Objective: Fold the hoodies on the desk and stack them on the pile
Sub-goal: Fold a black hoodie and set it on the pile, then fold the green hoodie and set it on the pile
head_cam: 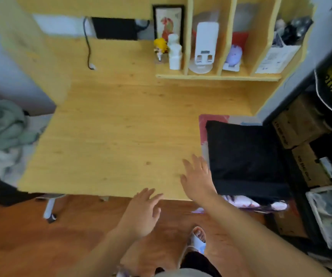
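Observation:
A folded black hoodie lies on top of a pile of folded clothes at the right end of the wooden desk. Pink and patterned fabric of the pile shows under its left and front edges. My right hand hovers open just left of the black hoodie, fingers spread, holding nothing. My left hand is open at the desk's front edge, fingers straight, also holding nothing.
A shelf unit with figurines, a white device and papers stands at the back of the desk. A cable hangs at the back left. Green and grey clothes lie to the left. Boxes and a rack stand at the right.

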Motion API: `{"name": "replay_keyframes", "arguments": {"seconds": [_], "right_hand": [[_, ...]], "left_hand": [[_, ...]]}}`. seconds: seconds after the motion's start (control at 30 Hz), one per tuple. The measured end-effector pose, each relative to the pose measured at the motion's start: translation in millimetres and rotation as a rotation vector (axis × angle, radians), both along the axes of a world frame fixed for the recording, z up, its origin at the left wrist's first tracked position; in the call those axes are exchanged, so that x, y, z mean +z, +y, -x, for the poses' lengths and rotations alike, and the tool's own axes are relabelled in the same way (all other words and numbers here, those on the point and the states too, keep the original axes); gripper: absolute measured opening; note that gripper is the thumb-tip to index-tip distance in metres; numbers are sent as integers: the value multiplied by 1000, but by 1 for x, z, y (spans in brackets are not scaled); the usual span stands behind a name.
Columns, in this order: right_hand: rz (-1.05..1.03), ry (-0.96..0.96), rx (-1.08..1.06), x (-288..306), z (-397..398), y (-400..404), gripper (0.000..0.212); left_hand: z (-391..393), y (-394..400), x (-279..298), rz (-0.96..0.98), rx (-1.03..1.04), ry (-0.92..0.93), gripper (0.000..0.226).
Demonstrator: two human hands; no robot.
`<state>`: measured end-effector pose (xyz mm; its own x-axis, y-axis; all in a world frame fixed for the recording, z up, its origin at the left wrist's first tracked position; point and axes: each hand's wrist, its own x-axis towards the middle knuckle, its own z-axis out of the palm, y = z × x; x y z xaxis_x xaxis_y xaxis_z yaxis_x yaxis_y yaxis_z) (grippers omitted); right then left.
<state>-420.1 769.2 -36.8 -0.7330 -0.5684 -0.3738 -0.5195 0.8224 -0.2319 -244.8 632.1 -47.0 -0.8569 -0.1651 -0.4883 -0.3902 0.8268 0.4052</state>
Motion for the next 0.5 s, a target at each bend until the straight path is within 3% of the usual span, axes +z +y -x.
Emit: {"name": "replay_keyframes", "arguments": {"seconds": [0.17,0.27,0.4,0.5], "right_hand": [[101,-35,146,32,-91,-138,52],[166,-71,268,55,-153,-225,49],[206,-124,411,74,-223,-309,45],[200,-139,486,78,-249,-356,46]], "left_hand": [[-148,-138,24,-42,489,-92,36],[-227,-200,48,-53,644,-50,15],[-308,-251,71,-122,904,74,30],[-344,-282,71,-166,1022,102,26]]}}
